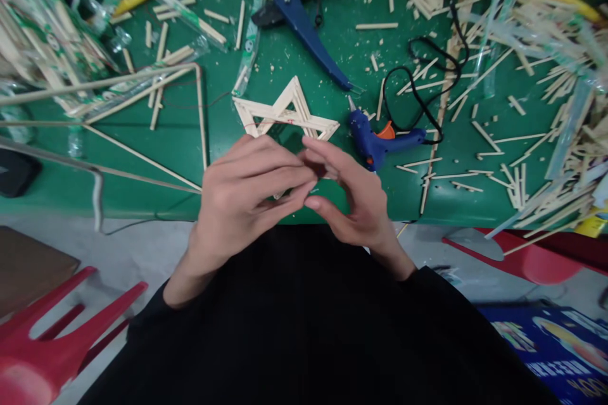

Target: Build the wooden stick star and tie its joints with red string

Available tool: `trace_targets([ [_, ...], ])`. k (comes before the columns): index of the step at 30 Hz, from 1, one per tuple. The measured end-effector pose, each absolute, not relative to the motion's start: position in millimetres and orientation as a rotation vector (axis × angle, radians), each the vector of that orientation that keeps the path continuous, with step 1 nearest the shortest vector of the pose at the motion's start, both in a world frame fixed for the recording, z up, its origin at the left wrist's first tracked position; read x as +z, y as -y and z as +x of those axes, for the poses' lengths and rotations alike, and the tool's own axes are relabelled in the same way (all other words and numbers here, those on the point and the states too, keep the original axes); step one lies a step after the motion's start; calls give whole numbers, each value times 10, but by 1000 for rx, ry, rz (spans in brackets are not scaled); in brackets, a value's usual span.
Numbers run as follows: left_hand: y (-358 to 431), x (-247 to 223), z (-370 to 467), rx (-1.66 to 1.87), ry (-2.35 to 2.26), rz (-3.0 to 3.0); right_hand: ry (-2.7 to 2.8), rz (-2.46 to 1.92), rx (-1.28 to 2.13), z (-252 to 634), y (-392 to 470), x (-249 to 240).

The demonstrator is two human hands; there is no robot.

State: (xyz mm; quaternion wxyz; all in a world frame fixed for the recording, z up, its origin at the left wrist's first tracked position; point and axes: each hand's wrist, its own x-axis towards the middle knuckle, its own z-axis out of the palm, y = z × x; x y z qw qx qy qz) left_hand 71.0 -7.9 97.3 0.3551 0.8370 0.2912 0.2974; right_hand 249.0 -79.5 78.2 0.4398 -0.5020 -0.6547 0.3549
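In front of my body, my left hand (256,186) is closed, its fingertips bunched together; anything between them is hidden. My right hand (354,186) faces it with the thumb and forefinger apart, the other fingers curled inward near the left fingertips. Just beyond both hands lies a star-shaped frame of pale wooden sticks (287,104) on the green table (304,50), its near part covered by my hands. A thin red thread crosses the star. To the right of my right hand rests a blue glue gun (375,139) with an orange trigger, its nozzle pointing away.
A large blue cutter tool (299,19) lies beyond the star. Bundled sticks in plastic (52,31) fill the far left, and loose sticks (520,186) are scattered on the right. A black cord (418,117) loops behind the glue gun. Red chairs (71,323) stand below.
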Motion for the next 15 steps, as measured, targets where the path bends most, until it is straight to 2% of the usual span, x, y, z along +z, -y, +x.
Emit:
trace_targets([
  [4,57,981,707,820,-779,2174,1416,-1301,884,2433,791,771],
  [9,-11,984,718,735,-905,2202,1437,-1490,787,2410,732,784],
  [15,-131,934,627,642,-934,2341,1543,-1651,512,2379,788,693],
])
